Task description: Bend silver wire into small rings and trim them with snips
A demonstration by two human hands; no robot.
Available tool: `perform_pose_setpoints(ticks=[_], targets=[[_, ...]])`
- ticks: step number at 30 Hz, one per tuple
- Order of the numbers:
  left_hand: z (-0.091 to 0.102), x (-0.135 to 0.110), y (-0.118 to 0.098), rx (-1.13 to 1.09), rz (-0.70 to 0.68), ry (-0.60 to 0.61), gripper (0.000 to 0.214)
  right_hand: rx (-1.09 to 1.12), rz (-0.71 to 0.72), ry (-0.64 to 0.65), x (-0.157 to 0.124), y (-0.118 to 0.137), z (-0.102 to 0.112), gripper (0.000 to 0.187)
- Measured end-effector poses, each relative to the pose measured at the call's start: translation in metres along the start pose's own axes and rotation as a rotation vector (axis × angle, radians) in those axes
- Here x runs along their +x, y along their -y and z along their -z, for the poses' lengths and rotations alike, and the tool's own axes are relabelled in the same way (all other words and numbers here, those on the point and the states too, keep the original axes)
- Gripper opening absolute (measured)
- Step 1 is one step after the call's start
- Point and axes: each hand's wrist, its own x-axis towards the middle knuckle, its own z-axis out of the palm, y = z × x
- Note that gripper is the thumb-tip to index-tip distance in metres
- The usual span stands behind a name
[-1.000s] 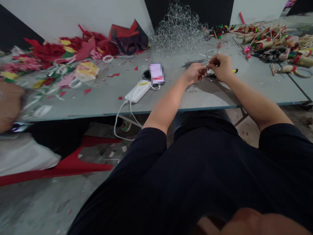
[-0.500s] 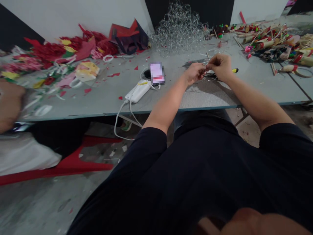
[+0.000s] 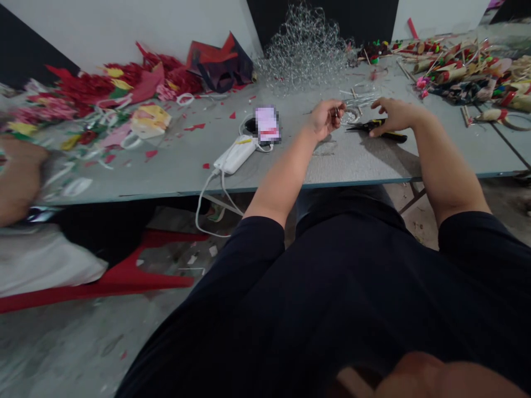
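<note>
My left hand (image 3: 327, 120) is raised over the table with its fingertips pinched on a thin piece of wire (image 3: 337, 112). To its right lies a pair of pliers (image 3: 394, 135) with black and yellow handles, its jaws pointing left. My right hand (image 3: 396, 115) hovers over these handles, thumb and fingers spread around them; whether it touches them I cannot tell. Between the hands is a small round dish or ring (image 3: 350, 116) with silvery bits. Loose straight wires (image 3: 365, 99) lie behind it, and a bent wire (image 3: 326, 149) rests below my left hand.
A tall heap of curled silver wire (image 3: 305, 50) stands at the back. On the left are red and pink artificial flowers (image 3: 83, 91), a white power bank (image 3: 236, 156) with cables, and a phone (image 3: 266, 124). Bamboo pieces (image 3: 452, 74) crowd the right. Another person's arm (image 3: 20, 177) is at far left.
My right hand has left my left hand's fingertips and moved right, opening over the pliers. My left hand has shifted slightly left and keeps its pinch.
</note>
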Motion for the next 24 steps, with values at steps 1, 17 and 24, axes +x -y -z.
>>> perform_pose_setpoints(ticks=[1,17,24], targets=[[0.001,0.000,-0.001,-0.002,0.002,-0.011,0.042,-0.060,-0.074,0.052,-0.001,0.003,0.001,0.050],[0.006,-0.003,-0.009,-0.332,-0.033,0.100,0.045,0.056,-0.242,0.033,0.003,0.002,0.023,0.031],[0.002,0.007,0.005,-0.446,-0.119,0.148,0.043,0.481,-0.278,-0.109,0.012,-0.011,0.002,0.027]])
